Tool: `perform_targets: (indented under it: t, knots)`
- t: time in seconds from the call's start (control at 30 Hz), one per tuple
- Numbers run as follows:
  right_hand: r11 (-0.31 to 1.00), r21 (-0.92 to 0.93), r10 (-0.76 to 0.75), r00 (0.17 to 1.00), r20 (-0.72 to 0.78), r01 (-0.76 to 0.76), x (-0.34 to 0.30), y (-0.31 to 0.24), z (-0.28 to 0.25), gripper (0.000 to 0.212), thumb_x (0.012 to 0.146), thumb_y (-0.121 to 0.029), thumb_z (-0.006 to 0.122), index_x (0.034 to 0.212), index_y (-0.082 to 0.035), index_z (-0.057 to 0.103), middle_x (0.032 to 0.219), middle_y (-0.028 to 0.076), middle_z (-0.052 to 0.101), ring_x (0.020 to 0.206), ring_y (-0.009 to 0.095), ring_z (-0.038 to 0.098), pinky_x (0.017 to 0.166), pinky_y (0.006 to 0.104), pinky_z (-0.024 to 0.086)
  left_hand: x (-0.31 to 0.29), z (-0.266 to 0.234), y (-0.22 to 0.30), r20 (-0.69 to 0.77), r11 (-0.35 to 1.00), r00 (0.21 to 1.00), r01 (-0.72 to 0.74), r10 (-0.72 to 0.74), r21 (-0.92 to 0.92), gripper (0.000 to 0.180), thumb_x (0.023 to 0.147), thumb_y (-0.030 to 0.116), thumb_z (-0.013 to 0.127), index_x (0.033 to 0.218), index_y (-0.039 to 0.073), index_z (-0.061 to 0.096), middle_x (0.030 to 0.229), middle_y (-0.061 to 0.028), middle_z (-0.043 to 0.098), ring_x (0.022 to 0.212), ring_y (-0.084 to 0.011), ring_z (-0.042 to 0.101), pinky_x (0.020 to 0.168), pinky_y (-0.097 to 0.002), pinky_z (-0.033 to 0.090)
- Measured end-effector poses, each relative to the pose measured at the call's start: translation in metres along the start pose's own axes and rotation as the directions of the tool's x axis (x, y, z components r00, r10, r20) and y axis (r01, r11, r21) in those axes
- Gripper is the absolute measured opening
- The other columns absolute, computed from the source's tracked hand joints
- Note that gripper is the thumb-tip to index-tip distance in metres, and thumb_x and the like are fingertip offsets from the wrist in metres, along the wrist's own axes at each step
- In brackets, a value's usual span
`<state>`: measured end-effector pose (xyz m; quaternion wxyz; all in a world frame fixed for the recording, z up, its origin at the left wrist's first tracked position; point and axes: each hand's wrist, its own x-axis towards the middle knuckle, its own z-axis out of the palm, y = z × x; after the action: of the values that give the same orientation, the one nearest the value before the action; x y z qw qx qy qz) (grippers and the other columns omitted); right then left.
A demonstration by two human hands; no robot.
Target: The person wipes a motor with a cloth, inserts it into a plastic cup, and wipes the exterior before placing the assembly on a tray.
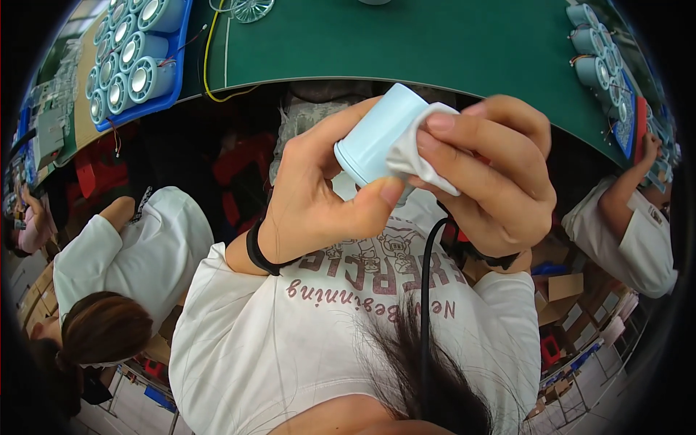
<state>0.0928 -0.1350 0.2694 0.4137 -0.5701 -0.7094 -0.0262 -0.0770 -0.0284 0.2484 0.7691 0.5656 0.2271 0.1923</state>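
A smooth light-blue plastic cylinder housing [378,138] is tilted in front of my chest, just short of the table edge. My left hand [319,188] grips it, with the thumb along its lower rim and the fingers behind it. My right hand [493,167] pinches a white cloth [417,151] between thumb and fingers and presses it against the right side of the housing. The far side of the housing and some of my left fingers are hidden.
A green-topped table [406,51] lies ahead. At its left a blue tray [177,72] carries several light-blue housings with wires; more housings [594,72] stand at the right. A yellow cable [206,65] hangs over the edge. Co-workers sit at the left [138,239] and right [623,225].
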Motion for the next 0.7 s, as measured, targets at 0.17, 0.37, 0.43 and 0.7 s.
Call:
perform_targets:
  t: [0.17, 0.37, 0.43, 0.7]
  knots:
    - [0.919, 0.289, 0.290, 0.956, -0.037, -0.268, -0.005, -0.003, 0.012, 0.022, 0.075, -0.005, 0.075, 0.095, 0.003, 0.070, 0.101, 0.011, 0.066, 0.087, 0.019, 0.062, 0.077, 0.0268, 0.049, -0.001, -0.005, -0.005, 0.010, 0.999, 1.000, -0.022, 0.021, 0.047, 0.061, 0.074, 0.017, 0.068, 0.127, -0.006, 0.050, 0.109, -0.0110, 0.061, 0.102, -0.0168, 0.057, 0.091, -0.0295, 0.044]
    - [0.468, 0.559, 0.843, 0.535, -0.051, -0.684, -0.027, 0.051, 0.027, 0.015, 0.083, -0.003, 0.070, 0.097, 0.002, 0.070, 0.085, 0.007, 0.068, 0.070, 0.009, 0.059, 0.064, 0.0190, 0.045, 0.001, -0.011, 0.001, 0.108, 0.991, 0.985, -0.135, 0.136, -0.019, 0.061, 0.076, 0.019, 0.068, 0.128, -0.007, 0.048, 0.109, -0.0103, 0.061, 0.102, -0.0149, 0.056, 0.089, -0.0283, 0.044]
    - [0.504, 0.556, 0.819, 0.569, -0.066, -0.661, -0.024, 0.047, 0.022, 0.015, 0.084, -0.004, 0.070, 0.098, 0.002, 0.070, 0.087, 0.006, 0.068, 0.072, 0.009, 0.059, 0.065, 0.0189, 0.045, 0.000, -0.011, 0.001, 0.066, 0.991, 0.997, 0.042, -0.034, -0.124, 0.061, 0.078, 0.020, 0.068, 0.129, -0.007, 0.048, 0.110, -0.0099, 0.061, 0.101, -0.0142, 0.056, 0.088, -0.0277, 0.044]
    - [0.768, 0.419, 0.618, 0.730, -0.292, -0.483, -0.017, 0.035, 0.023, 0.015, 0.085, -0.002, 0.069, 0.100, 0.002, 0.069, 0.096, 0.005, 0.065, 0.081, 0.008, 0.058, 0.070, 0.0189, 0.045, -0.002, -0.010, -0.008, -0.015, 0.993, 1.000, 0.024, -0.026, -0.116, 0.060, 0.082, 0.026, 0.066, 0.128, -0.007, 0.048, 0.107, -0.0092, 0.062, 0.093, -0.0144, 0.059, 0.081, -0.0278, 0.047]
